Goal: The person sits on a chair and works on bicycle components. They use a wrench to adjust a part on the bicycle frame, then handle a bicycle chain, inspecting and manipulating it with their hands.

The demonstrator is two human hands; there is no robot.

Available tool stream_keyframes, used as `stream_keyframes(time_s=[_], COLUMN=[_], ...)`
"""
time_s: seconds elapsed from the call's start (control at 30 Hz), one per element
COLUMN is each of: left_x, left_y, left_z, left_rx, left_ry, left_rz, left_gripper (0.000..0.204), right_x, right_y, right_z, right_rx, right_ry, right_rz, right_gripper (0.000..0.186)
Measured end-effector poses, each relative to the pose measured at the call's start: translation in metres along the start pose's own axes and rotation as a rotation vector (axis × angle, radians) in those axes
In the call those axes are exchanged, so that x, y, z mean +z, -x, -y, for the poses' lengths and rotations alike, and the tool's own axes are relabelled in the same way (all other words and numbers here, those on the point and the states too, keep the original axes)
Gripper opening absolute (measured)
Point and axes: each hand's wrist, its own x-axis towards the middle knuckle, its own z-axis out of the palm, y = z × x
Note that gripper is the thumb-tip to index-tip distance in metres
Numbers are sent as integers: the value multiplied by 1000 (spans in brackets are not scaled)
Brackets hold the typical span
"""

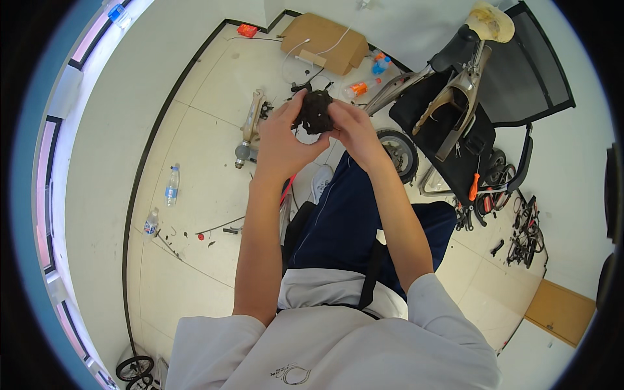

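Observation:
A dark, blackish, rough-surfaced part (316, 112) with a few small light spots is held up in front of me; its exact kind cannot be made out. My left hand (283, 143) grips its left side, and my right hand (355, 130) presses on its right side with the fingers. Both thumbs come together below it. Beyond my left hand, a grey metal arm-like part (251, 123) with a round joint lies on the floor. A small wheel (398, 155) with a black tyre stands to the right of my right forearm.
At right, a black mesh chair (416, 107) bears metal frame parts (465, 91) and an orange-handled screwdriver (474, 187). A cardboard box (325, 40) lies by the far wall, near an orange-labelled bottle (361, 88). Water bottles (172, 185) stand at left. Tangled black parts (526, 231) lie far right.

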Motion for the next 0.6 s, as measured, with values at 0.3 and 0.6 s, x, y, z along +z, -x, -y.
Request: stream_keyframes(time_s=[0.3,0.6], left_x=[12,9], left_y=[0,-4], left_z=[0,9], left_rx=[121,-176], left_ry=[37,260], left_rz=[-137,-39], left_gripper=[68,34], right_x=[6,0], right_y=[-7,-10], right_z=[7,22], right_rx=[-153,-229], right_ry=[65,75], right_rz=[-171,-112], right_gripper=[21,21])
